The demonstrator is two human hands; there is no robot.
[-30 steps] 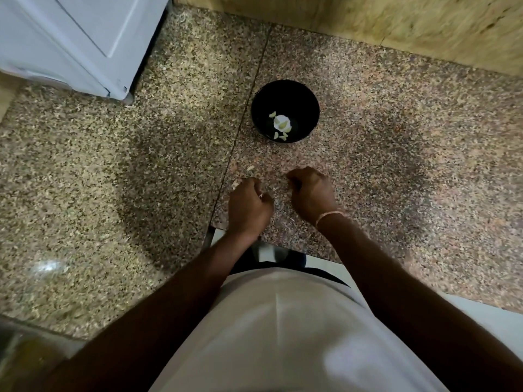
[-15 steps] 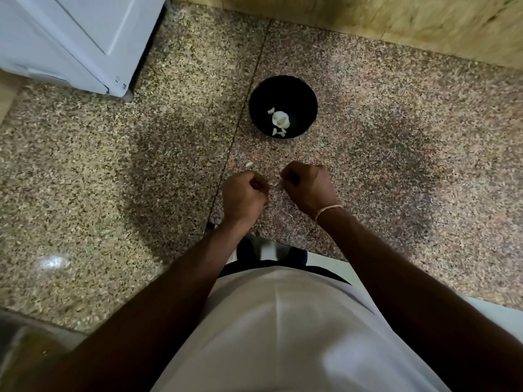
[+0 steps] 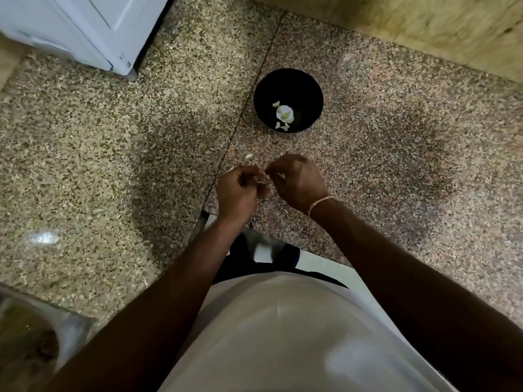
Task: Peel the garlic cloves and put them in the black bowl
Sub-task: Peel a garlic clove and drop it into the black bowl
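Observation:
A black bowl (image 3: 288, 100) stands on the speckled stone counter, holding several pale garlic pieces (image 3: 284, 113). Below it, close to the counter's front edge, my left hand (image 3: 236, 192) and my right hand (image 3: 298, 182) meet with curled fingers. Both pinch a small garlic clove (image 3: 261, 179) between their fingertips; only a pale sliver of it shows. One loose clove (image 3: 249, 156) lies on the counter just above my left hand.
A white appliance (image 3: 82, 26) stands at the back left. A wooden wall (image 3: 424, 26) runs along the back right. A metal sink (image 3: 31, 332) sits at the lower left edge. My shirt fills the bottom of the view.
My hands have come together; the fists that were apart now touch at the fingertips over the clove. The bowl has not moved.

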